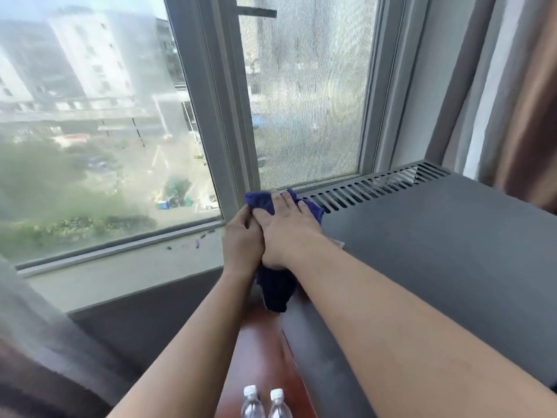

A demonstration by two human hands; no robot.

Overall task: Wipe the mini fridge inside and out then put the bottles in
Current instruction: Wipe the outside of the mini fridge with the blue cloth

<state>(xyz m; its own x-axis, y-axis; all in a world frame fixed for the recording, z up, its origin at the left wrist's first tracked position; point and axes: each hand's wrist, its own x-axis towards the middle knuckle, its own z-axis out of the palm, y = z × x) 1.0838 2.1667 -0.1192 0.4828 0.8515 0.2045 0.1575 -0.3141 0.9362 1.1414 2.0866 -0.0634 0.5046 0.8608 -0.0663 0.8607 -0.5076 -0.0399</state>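
While left hand (241, 247) grips cloth (261, 200), right hand (287, 230) presses.

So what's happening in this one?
A person wipes the top of the grey mini fridge with a blue cloth. The right hand presses flat on it at the back corner by the window; the left hand grips its edge. Two capped bottles stand on the wooden surface beside the fridge.

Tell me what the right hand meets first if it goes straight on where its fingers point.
Likely the window frame, at its bottom rail just beyond the blue cloth under the right hand at the mini fridge top's back edge; the depth there is unclear.
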